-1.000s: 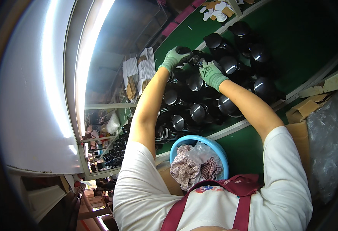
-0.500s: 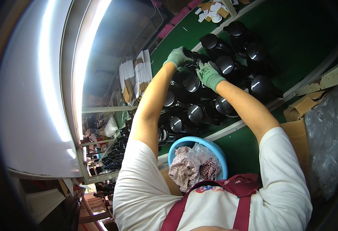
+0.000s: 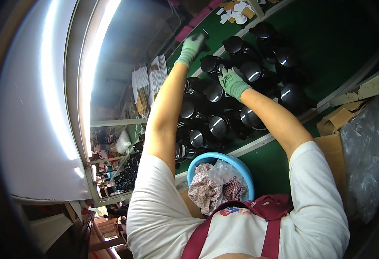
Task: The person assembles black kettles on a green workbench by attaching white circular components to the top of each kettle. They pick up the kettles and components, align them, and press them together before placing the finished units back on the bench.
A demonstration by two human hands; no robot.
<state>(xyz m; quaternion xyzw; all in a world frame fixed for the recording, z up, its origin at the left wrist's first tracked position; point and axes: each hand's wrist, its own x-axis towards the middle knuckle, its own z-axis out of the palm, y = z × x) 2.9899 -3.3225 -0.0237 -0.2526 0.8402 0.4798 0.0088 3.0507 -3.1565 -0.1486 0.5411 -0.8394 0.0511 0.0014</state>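
Observation:
Both my hands wear green knit gloves. My right hand point(image 3: 233, 82) is closed at the handle side of a glossy black kettle point(image 3: 210, 64) with a round lid, among rows of similar kettles. My left hand point(image 3: 191, 48) is stretched out past that kettle, over the far green surface. Its fingers are bent and smeared by motion. Just by its fingertips a thin, light stick-like thing point(image 3: 205, 32) shows; whether the fingers touch it I cannot tell. More black kettles point(image 3: 219, 126) stand between my forearms, and others point(image 3: 241, 46) beyond my right hand.
A blue basin point(image 3: 250, 181) with patterned cloths and clear plastic is close to my body. White and brown card stacks point(image 3: 157, 77) stand left of my left forearm. Small white and brown pieces point(image 3: 237, 13) lie at the far edge. A cardboard box point(image 3: 334, 151) and plastic sheeting point(image 3: 366, 146) are at right.
My left hand has left the black kettle and moved up and away, toward the thin stick-like thing. My right hand stays at the kettle, whose lid is now in plain view.

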